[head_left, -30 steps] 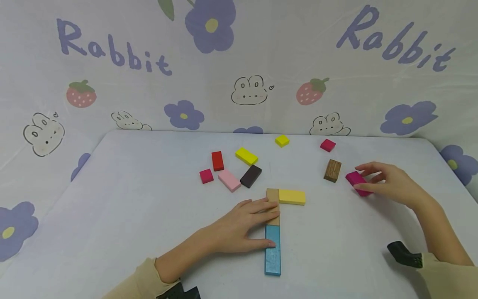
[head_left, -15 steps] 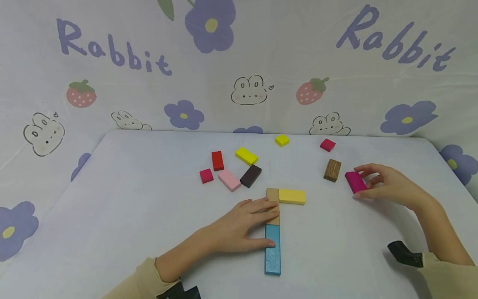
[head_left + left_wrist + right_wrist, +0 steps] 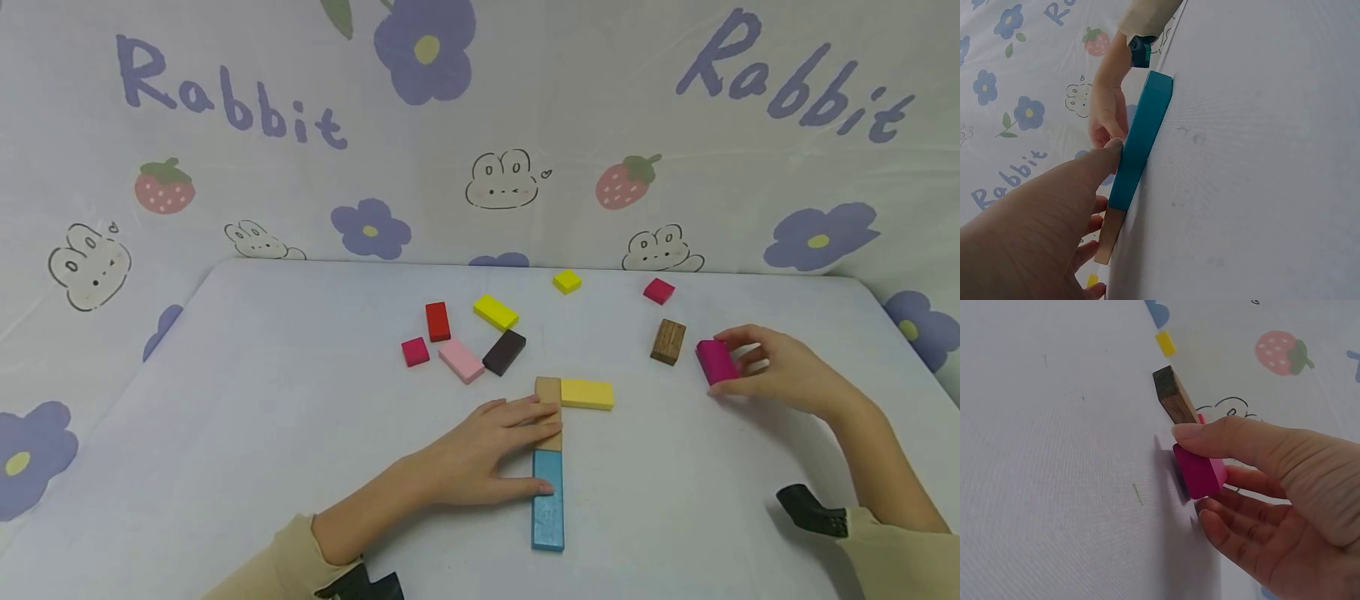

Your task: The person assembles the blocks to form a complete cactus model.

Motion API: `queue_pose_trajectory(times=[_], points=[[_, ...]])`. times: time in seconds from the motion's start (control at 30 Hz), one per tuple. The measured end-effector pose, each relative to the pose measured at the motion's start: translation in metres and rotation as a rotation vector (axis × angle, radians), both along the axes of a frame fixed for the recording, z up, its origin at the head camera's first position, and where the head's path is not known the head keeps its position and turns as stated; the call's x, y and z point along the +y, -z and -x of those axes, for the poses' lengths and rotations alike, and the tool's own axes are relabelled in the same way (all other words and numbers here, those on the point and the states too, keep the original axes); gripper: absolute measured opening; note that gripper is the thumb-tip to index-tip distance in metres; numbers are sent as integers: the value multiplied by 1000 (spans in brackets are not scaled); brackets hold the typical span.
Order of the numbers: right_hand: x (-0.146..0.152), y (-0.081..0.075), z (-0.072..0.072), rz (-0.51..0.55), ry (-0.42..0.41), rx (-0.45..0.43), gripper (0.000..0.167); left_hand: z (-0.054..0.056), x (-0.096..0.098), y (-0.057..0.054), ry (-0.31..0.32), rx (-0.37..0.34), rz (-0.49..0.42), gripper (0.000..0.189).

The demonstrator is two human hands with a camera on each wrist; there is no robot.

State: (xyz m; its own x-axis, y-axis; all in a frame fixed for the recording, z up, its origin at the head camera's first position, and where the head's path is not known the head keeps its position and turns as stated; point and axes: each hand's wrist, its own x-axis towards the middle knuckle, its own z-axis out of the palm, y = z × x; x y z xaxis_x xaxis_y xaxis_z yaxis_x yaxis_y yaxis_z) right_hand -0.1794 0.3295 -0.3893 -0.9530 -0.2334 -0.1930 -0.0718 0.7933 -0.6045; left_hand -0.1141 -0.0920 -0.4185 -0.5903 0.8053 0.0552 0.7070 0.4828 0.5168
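Note:
My left hand (image 3: 495, 454) rests with outstretched fingers on two blocks laid end to end. Its fingertips lie on the tan block (image 3: 548, 388), and its thumb touches the blue block (image 3: 547, 525). Against the tan block's far end, a yellow block (image 3: 587, 394) points to the right. Over on the right side, my right hand (image 3: 780, 367) pinches a magenta block (image 3: 716, 362) between thumb and fingers. In the right wrist view the thumb lies over the upper edge of the magenta block (image 3: 1197, 472), with a shadow on the table beside it.
A brown wood-grain block (image 3: 667, 342) lies just left of the right hand. Behind it sits a small crimson block (image 3: 659, 291), and a small yellow one (image 3: 567, 282) is farther left. A dark block (image 3: 504, 352), a pink block (image 3: 461, 361) and several others form a loose cluster.
The magenta block has turned slightly in my right hand and shifted a little away from me, now held between thumb and fingers. My left hand stays in place.

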Motion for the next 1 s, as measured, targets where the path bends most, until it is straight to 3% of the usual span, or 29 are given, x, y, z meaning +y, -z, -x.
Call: queue_pose_trajectory(times=[1.0], points=[[-22,-17,-3,44,39,90,80,0,0,-1,-9,-6,7,72]])
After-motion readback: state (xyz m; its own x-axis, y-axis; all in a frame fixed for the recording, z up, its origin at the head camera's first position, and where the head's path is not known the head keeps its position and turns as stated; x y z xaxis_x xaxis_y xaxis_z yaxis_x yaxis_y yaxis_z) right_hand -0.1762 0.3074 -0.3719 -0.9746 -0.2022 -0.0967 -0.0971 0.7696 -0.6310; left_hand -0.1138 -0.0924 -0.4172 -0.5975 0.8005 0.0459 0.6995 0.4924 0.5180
